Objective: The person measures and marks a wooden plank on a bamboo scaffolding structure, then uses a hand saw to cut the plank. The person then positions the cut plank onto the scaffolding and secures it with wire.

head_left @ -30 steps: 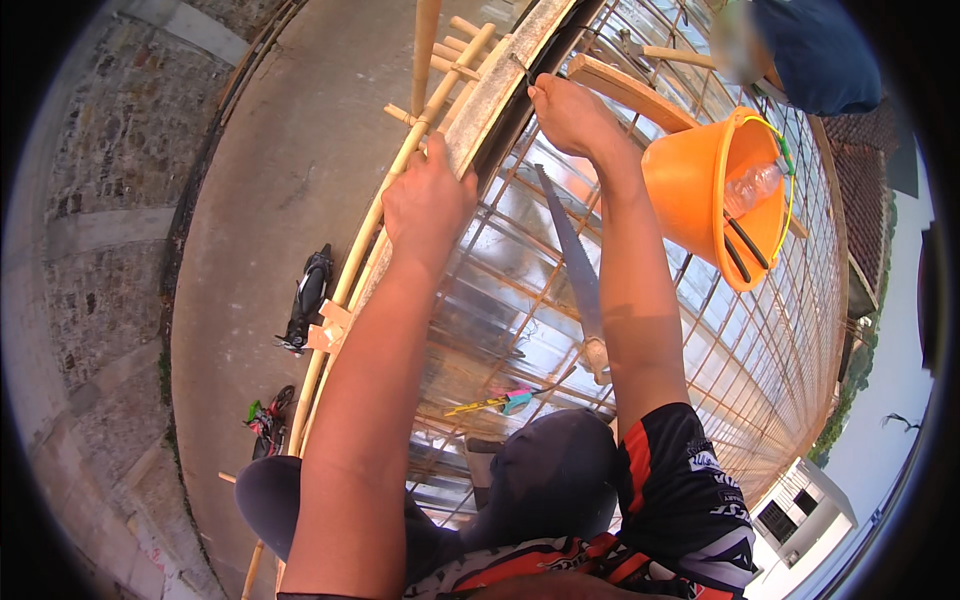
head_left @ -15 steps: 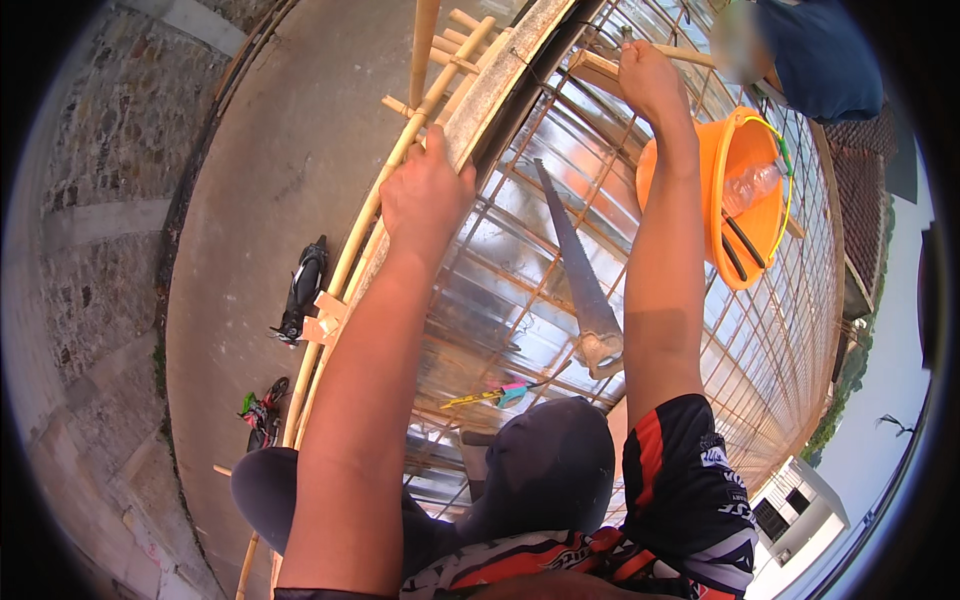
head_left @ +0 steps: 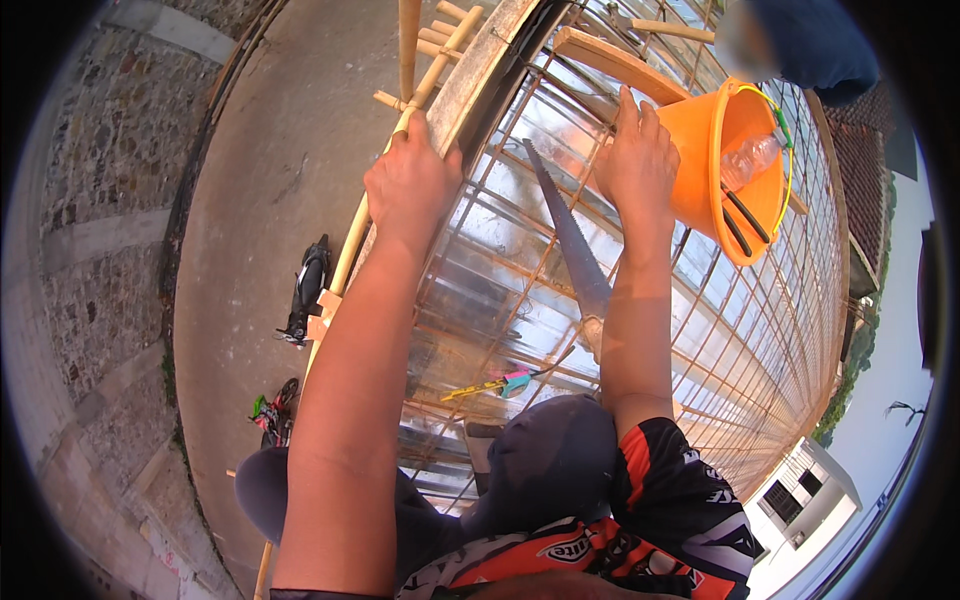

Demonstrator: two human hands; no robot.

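Note:
My left hand point(head_left: 408, 180) is closed over the outer edge of a long pale wooden board point(head_left: 484, 92), beside the bamboo poles. My right hand point(head_left: 640, 160) reaches over the rebar grid point(head_left: 510, 245) with its fingers stretched out, next to the orange bucket point(head_left: 695, 130); whether it touches the bars or the bucket I cannot tell. Beyond its fingertips lies a short wooden plank point(head_left: 615, 65). A handsaw point(head_left: 568, 225) rests on the grid between my arms, its wooden handle partly behind my right forearm. Nearer my knee lies a tape measure point(head_left: 515, 383) with some yellow tape out.
The bucket holds a clear plastic bottle point(head_left: 750, 160) and dark-handled tools. A wooden stick point(head_left: 672, 30) lies near another person point(head_left: 815, 45) at the far right. Shiny metal sheeting lies under the grid. Left of the bamboo pole point(head_left: 352, 235) is a drop to a road point(head_left: 250, 180) with motorcycles.
My right hand has come back toward me from the plank's far end, and its fingers have straightened from a closed shape. My left hand stays on the board, shifted slightly in view.

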